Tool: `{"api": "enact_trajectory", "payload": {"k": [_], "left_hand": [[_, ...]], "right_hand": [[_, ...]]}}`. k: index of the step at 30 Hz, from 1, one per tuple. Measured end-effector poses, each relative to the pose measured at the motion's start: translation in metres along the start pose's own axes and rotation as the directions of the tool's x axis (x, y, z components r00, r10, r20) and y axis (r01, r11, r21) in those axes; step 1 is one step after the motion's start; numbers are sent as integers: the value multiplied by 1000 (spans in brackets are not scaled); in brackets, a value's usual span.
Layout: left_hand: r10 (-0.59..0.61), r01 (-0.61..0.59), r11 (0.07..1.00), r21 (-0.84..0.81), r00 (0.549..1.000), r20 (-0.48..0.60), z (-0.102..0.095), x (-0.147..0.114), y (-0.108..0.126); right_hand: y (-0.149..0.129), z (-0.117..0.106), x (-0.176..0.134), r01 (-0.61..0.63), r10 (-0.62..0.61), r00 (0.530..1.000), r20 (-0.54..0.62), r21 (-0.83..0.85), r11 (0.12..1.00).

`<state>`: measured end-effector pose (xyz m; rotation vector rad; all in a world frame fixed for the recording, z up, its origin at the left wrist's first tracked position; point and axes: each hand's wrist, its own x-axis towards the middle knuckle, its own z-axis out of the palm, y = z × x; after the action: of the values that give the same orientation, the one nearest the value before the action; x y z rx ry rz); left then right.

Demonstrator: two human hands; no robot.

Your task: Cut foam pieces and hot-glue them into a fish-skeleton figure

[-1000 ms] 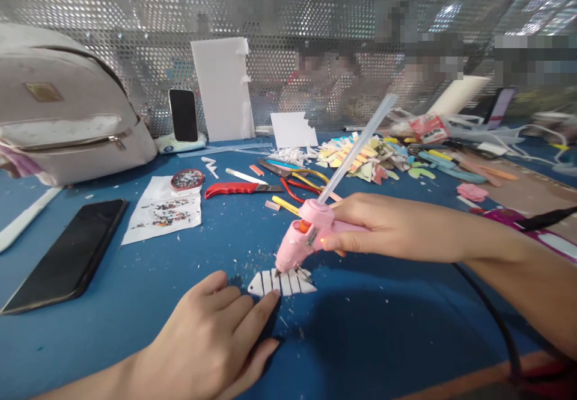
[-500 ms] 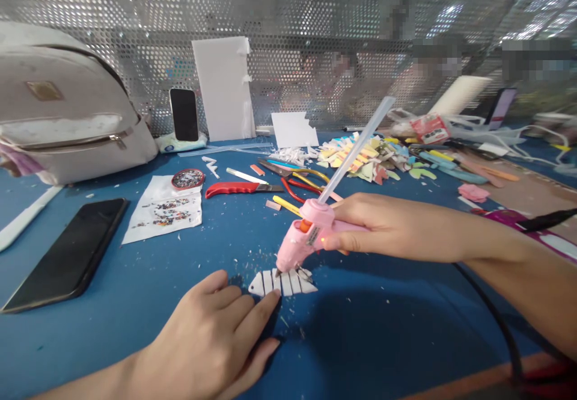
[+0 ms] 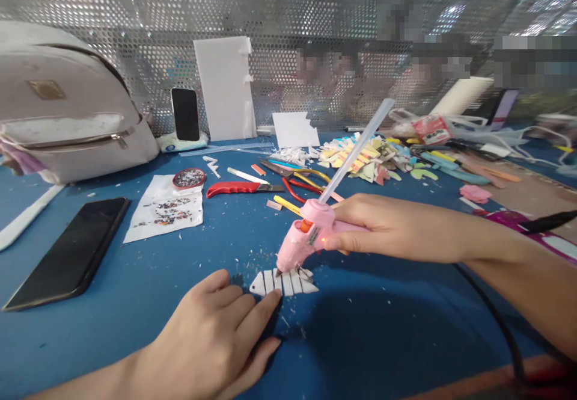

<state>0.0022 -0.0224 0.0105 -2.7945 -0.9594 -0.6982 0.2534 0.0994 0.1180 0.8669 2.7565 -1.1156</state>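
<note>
My right hand (image 3: 374, 222) is wrapped round a pink hot glue gun (image 3: 297, 240), with a clear glue stick (image 3: 358, 150) rising from its back end. The gun's nozzle points down at a small white fish-shaped piece (image 3: 295, 283) crossed by dark slanted lines, and its tip meets the piece near the middle. My left hand (image 3: 211, 328) rests palm down at the near left, index fingertip on the piece's lower edge. Its thumb is held apart and the other fingers are bent. Small white crumbs lie around the piece.
Behind the hands lie a red-handled knife (image 3: 232, 189), pliers (image 3: 311, 178) and a pile of coloured scraps (image 3: 360, 159). On the left are a dark phone (image 3: 67, 252), a paper (image 3: 164, 210) with tiny bits, and a backpack (image 3: 72, 117). A black cable (image 3: 491, 313) runs below my right arm.
The view has shifted very slightly. Both hands, the glue gun and the white piece keep the same positions relative to one another.
</note>
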Motion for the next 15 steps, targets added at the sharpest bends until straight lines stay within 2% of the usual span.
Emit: {"api": "enact_trajectory", "payload": {"k": [15], "left_hand": [[-1, 1, 1000, -2, 1000, 1, 0, 1, -1]], "right_hand": [[0, 0, -1, -60, 60, 998, -13, 10, 998]]}}
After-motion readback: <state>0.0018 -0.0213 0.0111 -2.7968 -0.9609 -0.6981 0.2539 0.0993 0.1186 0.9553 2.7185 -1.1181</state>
